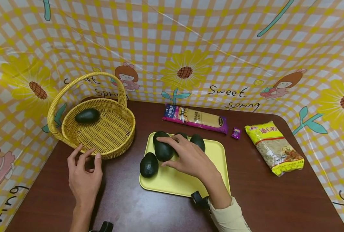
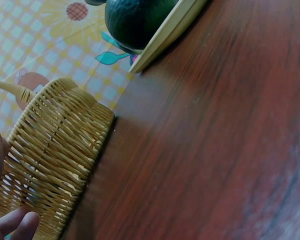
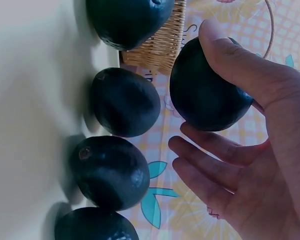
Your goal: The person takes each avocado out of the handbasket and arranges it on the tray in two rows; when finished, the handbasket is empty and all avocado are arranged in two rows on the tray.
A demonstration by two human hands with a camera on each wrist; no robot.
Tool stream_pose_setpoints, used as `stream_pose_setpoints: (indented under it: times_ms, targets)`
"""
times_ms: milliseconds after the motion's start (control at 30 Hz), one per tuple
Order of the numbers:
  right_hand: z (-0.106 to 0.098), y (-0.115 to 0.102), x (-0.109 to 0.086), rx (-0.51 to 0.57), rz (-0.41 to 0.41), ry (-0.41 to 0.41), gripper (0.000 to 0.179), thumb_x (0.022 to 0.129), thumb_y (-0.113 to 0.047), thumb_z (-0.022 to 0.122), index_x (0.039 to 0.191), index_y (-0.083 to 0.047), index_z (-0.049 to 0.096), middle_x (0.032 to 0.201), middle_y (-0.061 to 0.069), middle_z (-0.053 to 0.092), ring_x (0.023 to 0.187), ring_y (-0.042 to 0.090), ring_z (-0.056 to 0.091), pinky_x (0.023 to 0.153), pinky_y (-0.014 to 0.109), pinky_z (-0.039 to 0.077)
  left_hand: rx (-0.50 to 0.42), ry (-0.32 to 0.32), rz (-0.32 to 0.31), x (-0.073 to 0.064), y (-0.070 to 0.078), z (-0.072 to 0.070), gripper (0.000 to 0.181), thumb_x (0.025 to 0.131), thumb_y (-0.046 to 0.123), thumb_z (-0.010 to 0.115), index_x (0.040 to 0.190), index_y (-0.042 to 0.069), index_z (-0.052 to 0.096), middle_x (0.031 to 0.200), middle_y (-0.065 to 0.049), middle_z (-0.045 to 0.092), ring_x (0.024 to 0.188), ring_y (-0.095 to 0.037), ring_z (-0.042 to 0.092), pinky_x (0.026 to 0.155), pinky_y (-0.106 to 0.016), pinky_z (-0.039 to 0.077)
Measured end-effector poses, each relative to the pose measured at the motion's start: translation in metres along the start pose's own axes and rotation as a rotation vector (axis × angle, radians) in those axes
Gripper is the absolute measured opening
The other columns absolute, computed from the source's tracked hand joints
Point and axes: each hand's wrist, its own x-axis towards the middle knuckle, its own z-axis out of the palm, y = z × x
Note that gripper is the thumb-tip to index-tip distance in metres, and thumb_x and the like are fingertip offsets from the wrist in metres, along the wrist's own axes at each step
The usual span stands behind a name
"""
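Observation:
My right hand (image 1: 187, 154) is over the tray, holding a dark green avocado (image 3: 210, 87) between thumb and fingers. In the right wrist view this avocado is raised above the others. Several more avocados (image 1: 149, 165) sit on the yellow tray (image 1: 186, 187), most along its far side and one at its left edge. To the left stands a woven basket (image 1: 128, 137) with a tall handle. One avocado (image 1: 87, 116) lies inside it, by the left wall. My left hand (image 1: 86, 175) is at the basket's near rim, fingers loosely bent, fingertips right at the weave.
Behind the tray lies a long purple packet of noodles (image 1: 198, 118). A small purple wrapped piece (image 1: 236, 133) is beside it. Farther right is a yellow bag (image 1: 274, 148) of dry food. Patterned cloth (image 1: 235, 58) walls off the back and sides of the brown table (image 1: 264, 199).

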Motion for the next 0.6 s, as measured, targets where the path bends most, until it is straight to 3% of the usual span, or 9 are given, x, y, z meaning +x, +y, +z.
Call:
stream_pose_setpoints:
  times_ms: [233, 600]
  targets:
    - [-0.003, 0.002, -0.007, -0.004, 0.008, -0.007, 0.084, 0.083, -0.041, 0.095, 0.156, -0.037, 0.055, 0.134, 0.012, 0.064, 0.088, 0.019, 0.067, 0.062, 0.031, 0.051, -0.002, 0.002, 0.004, 0.000, 0.001, 0.000, 0.026, 0.103, 0.022, 0.076, 0.124, 0.007, 0.079, 0.156, -0.006, 0.056, 0.067, 0.013, 0.051, 0.062, -0.004, 0.040]
    - [0.000, 0.005, -0.018, -0.048, 0.008, -0.012, 0.085, 0.082, -0.043, 0.096, 0.156, -0.036, 0.055, 0.130, 0.012, 0.066, 0.096, 0.020, 0.067, 0.065, 0.031, 0.051, 0.001, -0.001, 0.000, 0.000, 0.002, -0.001, 0.026, 0.103, 0.022, 0.076, 0.124, 0.008, 0.080, 0.156, -0.006, 0.056, 0.067, 0.014, 0.050, 0.063, -0.003, 0.040]
